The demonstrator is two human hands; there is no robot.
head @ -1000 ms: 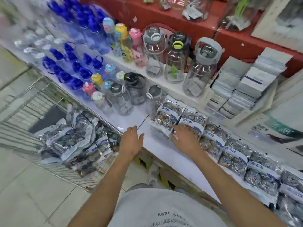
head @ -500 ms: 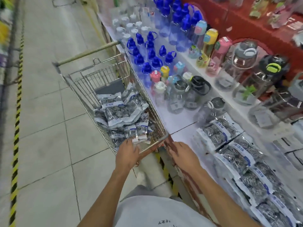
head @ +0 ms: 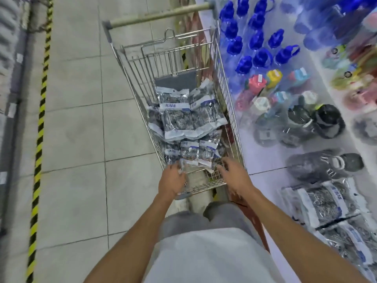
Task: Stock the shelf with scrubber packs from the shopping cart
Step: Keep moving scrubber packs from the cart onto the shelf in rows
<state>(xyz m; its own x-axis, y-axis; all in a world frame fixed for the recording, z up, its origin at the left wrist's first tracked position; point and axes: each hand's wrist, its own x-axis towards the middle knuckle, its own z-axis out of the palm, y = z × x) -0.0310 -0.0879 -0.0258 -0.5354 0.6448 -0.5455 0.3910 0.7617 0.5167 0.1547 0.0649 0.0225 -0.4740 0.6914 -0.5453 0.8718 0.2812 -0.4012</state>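
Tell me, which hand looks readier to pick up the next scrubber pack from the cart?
Probably the left hand: its fingers already touch the nearest scrubber packs at the shopping cart's near end. The right hand hovers open over the cart's near corner, beside them.

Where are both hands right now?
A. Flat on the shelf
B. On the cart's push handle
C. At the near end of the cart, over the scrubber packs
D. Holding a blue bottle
C: the left hand and right hand reach over the shopping cart near rim at the scrubber packs.
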